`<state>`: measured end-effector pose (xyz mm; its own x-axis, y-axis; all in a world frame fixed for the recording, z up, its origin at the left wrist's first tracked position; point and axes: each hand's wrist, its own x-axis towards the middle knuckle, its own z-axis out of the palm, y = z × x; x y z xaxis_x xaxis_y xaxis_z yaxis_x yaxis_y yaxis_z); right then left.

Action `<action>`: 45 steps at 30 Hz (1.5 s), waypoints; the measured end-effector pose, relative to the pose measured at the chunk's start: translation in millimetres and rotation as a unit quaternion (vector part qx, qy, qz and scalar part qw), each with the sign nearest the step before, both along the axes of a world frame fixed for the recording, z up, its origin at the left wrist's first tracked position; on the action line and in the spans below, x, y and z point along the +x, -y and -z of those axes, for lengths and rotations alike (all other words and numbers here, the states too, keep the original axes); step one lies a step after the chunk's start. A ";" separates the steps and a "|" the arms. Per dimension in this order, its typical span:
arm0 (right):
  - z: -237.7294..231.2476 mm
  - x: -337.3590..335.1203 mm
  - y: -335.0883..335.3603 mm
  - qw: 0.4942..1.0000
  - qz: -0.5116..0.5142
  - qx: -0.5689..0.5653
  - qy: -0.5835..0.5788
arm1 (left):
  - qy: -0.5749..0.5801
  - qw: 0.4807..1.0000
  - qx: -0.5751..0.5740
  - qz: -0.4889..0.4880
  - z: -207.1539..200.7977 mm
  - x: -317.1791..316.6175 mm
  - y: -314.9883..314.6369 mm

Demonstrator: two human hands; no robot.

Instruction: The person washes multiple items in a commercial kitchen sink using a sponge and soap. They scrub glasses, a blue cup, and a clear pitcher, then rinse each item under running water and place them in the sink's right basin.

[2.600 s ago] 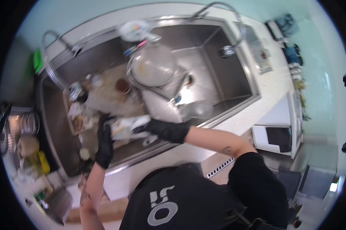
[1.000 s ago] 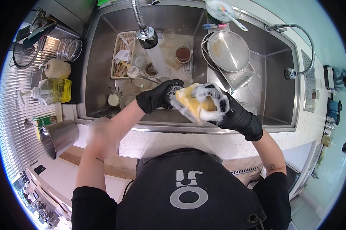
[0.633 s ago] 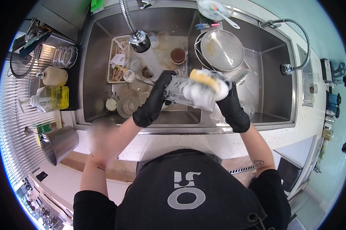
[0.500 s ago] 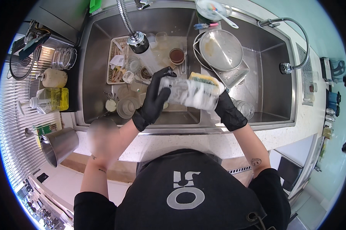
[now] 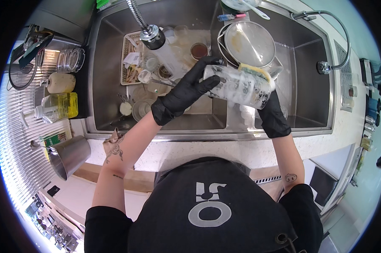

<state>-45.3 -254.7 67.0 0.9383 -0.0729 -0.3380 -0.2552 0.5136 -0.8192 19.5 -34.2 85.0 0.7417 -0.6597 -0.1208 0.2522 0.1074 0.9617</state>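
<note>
My left hand (image 5: 186,92), in a black glove, grips a tall clear cylindrical container (image 5: 237,86) near its left end. White foam coats the container, which lies tilted nearly on its side above the sink divider. At its right end, my right hand (image 5: 275,116), also gloved in black, is closed on a yellow and green sponge (image 5: 258,71) that presses along the container's far side. The right fingers are mostly hidden behind the container and sponge.
Water streams from a spray faucet (image 5: 152,38) into the left basin, over cups and a basket (image 5: 127,55) of small items. Pans with a round lid (image 5: 250,44) fill the right basin's far left. A second faucet (image 5: 323,66) stands right. A metal cup (image 5: 70,156) sits left.
Both hands have moved right with the container and sponge. The container has turned slightly, and its foam has shifted, with more speckled foam at its right end.
</note>
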 end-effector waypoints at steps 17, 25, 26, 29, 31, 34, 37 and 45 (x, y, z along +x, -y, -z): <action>56.7 -63.5 247.4 0.904 0.154 -0.395 -0.060 | 0.351 0.745 0.517 0.232 183.8 -20.7 -83.5; 199.0 -22.0 245.3 0.783 -0.089 -0.545 -0.286 | 0.378 0.703 0.567 0.205 204.4 -24.3 -63.0; 196.1 -7.7 229.7 0.791 -0.089 -0.531 -0.292 | 0.374 0.704 0.575 0.183 208.1 -30.0 -69.8; 206.9 1.4 217.9 0.824 -0.106 -0.489 -0.266 | 0.418 0.716 0.532 0.174 210.7 -27.1 -77.8; 220.3 6.8 221.9 0.813 -0.155 -0.494 -0.267 | 0.362 0.725 0.547 0.211 201.7 -21.6 -71.4; 228.1 15.0 225.1 0.802 -0.206 -0.499 -0.254 | 0.288 0.759 0.543 0.217 191.6 -20.7 -68.5; 221.5 15.8 235.0 0.814 -0.222 -0.488 -0.221 | 0.268 0.854 0.432 0.112 182.9 -23.3 -77.7; 164.8 -8.7 259.7 0.938 0.000 -0.338 -0.076 | 0.033 0.971 0.174 -0.159 135.1 28.6 -55.9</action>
<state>-54.0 -514.4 -97.7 0.8831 -0.3185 -0.3444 -0.3953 -0.1100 -0.9119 48.1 21.7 -50.1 0.9149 -0.3237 -0.2412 0.1968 -0.1641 0.9666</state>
